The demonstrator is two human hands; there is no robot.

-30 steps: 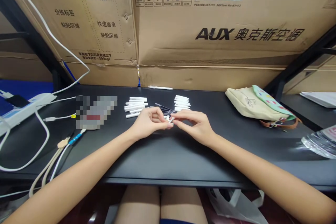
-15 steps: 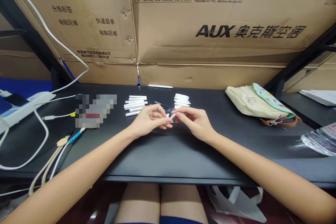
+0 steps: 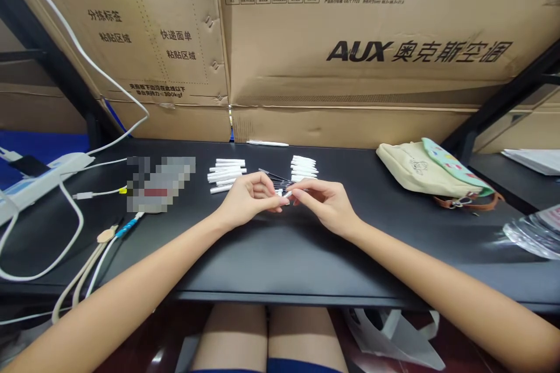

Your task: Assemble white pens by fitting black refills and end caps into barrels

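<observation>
The left hand [image 3: 245,201] and right hand [image 3: 327,204] pinch a small white piece [image 3: 287,194] between them (partly hidden) above the worktop [image 3: 280,256], near white tubes [image 3: 225,176]

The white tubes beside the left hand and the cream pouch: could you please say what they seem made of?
White tubes: probably plastic, slightly glossy, from their smooth, even sides. Cream pouch: likely cloth, matt, from its soft edges and lack of shine.

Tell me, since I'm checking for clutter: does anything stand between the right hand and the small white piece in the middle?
Nothing visible does: the right hand holds the small white piece directly. The left hand is close beside it, and the thin dark rods lie beyond the hands.
</observation>
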